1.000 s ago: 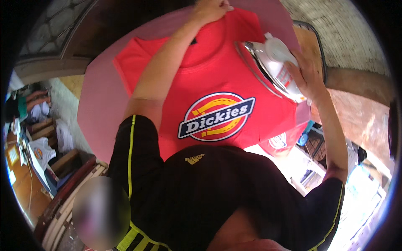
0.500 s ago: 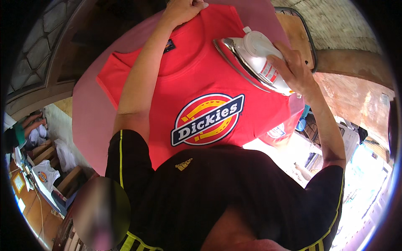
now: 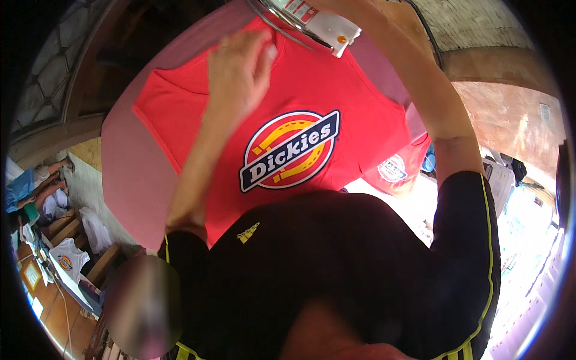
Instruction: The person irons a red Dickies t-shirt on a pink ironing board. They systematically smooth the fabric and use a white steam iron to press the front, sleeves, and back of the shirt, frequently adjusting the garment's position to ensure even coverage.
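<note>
The right hand (image 3: pixel 342 6), partly cut off by the upper edge, is wrapped about the handle of a white iron (image 3: pixel 333 29), most of its fingers out of sight. The iron, its metal rim facing the person's left, is over the top of a red shirt (image 3: pixel 372 126), near the neckline. Just beside it, the left hand (image 3: pixel 237 72), slightly blurred, bends loosely above the cloth, thumb and fingers apart with nothing visible between them; whether it touches the fabric cannot be told. The shirt lies spread on a rounded pink-covered table (image 3: pixel 135 186), a round emblem with a yellow horseshoe and slanting dark band facing up. Toward the person's right, a red cloth (image 3: pixel 378 180) with a smaller emblem hangs low. The person wears a black top (image 3: pixel 336 258) with yellow piping. At far left, another person's bare legs (image 3: pixel 48 187) show near a white plastic bag (image 3: pixel 93 227) and a white shirt (image 3: pixel 71 259). A dark lattice panel (image 3: pixel 45 72) stands at upper left, a rough pale wall (image 3: pixel 480 21) at upper right.
</note>
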`<act>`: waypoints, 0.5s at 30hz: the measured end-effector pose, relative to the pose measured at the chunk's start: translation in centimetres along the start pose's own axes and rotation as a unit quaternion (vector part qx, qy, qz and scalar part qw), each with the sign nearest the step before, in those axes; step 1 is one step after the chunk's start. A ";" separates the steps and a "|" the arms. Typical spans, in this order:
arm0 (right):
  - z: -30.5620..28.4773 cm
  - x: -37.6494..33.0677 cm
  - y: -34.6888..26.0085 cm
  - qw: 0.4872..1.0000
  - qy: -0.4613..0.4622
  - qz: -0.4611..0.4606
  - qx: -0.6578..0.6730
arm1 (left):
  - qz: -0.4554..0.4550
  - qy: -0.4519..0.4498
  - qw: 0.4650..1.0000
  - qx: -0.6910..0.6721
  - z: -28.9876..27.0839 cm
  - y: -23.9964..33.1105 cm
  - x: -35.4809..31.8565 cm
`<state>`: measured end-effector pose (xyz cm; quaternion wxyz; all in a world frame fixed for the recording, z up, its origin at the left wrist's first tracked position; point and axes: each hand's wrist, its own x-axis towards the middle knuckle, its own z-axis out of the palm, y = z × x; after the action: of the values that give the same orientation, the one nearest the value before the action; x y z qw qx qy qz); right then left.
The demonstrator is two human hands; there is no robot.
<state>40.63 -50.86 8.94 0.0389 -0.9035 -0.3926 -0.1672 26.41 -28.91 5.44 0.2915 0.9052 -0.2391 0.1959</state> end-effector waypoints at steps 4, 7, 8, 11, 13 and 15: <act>-1.3 -0.8 -1.4 0.989 0.024 0.099 0.110 | -0.065 -0.044 0.988 0.130 3.1 4.7 -7.4; 0.3 -5.6 0.0 0.985 0.055 -0.134 -0.095 | -0.101 -0.064 0.977 0.177 4.1 5.1 -8.6; -0.5 -7.9 0.8 0.983 0.081 -0.145 -0.080 | -0.106 -0.069 0.975 0.183 4.2 5.1 -8.3; -5.6 -10.7 -3.8 0.973 0.016 0.153 0.173 | -0.105 -0.060 0.974 0.191 4.0 5.4 -8.2; -6.9 -11.5 -4.8 0.943 -0.002 0.255 0.214 | -0.106 -0.054 0.976 0.184 4.0 5.6 -8.2; -6.9 -11.0 -4.7 0.925 -0.014 0.311 0.217 | -0.112 -0.049 0.974 0.192 3.8 5.6 -8.4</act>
<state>28.38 -56.73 11.46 0.2790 -0.9518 -0.1190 -0.0451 17.38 -32.62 0.88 0.1205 0.9738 -0.1083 0.1596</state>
